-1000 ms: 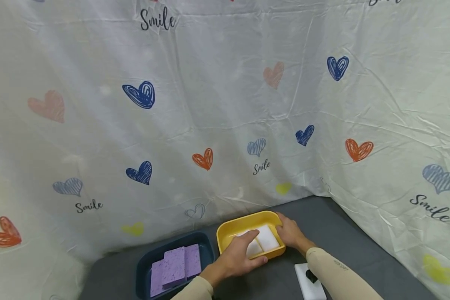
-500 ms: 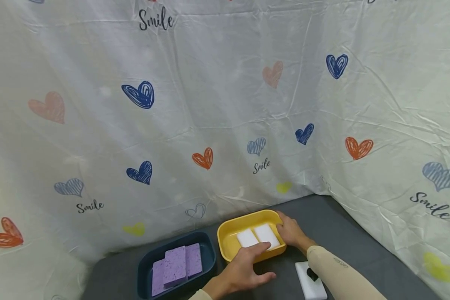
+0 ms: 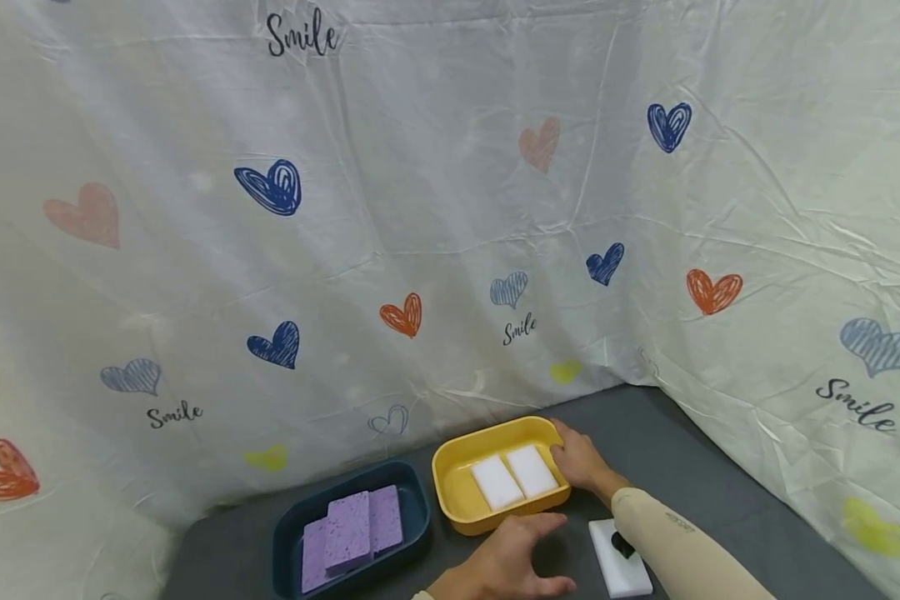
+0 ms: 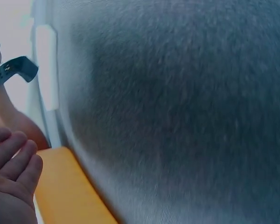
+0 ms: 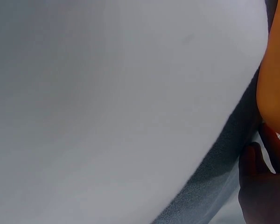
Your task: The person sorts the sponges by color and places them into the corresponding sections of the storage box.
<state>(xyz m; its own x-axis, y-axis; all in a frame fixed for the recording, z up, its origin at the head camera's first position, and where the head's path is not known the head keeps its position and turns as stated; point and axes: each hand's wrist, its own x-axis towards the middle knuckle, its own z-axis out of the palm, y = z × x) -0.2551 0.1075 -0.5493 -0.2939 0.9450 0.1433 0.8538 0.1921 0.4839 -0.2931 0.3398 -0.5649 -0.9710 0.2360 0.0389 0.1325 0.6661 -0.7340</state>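
Observation:
A yellow plastic bin [image 3: 453, 492] stands on the dark tabletop, with two white sponges [image 3: 497, 482] side by side in it. My right hand [image 3: 581, 458] grips its right end, the thumb at the rim; in the right wrist view, fingers [image 5: 254, 161] lie against the yellow wall. Just in front of the bin hovers my left hand [image 3: 506, 558], thumb and forefinger spread apart, holding nothing. In the left wrist view that hand's fingers [image 4: 18, 161] look relaxed beside the bin's yellow side [image 4: 67, 186].
Left of the yellow bin stands a navy bin [image 3: 417, 521] with several purple sponges [image 3: 348, 533] in it. A white block [image 3: 618, 575] lies on the table beside my right forearm, a small black piece overlapping it. A white curtain with printed hearts [image 3: 450, 167] hangs behind the table.
My left hand has drawn back from over the white sponges to the near side of the yellow bin, uncovering both. The right hand keeps its grip on the bin's end.

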